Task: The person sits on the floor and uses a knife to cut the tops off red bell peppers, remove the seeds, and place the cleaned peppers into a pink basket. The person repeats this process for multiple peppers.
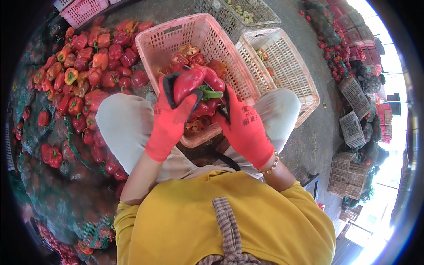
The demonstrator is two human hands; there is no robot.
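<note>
My left hand, in a red glove with a black palm coating, grips a red bell pepper above a pink plastic crate. The pepper's green stem faces up and to the right. My right hand, gloved the same way, is close against the stem side, thumb and fingers curled. A thin pale line beside the stem looks like a narrow blade, but the fingers hide what the right hand may hold. Inside the pink crate between my knees lie red pepper pieces, some cut open.
Loose red peppers are heaped at the left, beside filled green mesh sacks. A pale crate with scraps and a grey crate with pepper cores stand beyond. More crates and sacks line the right side.
</note>
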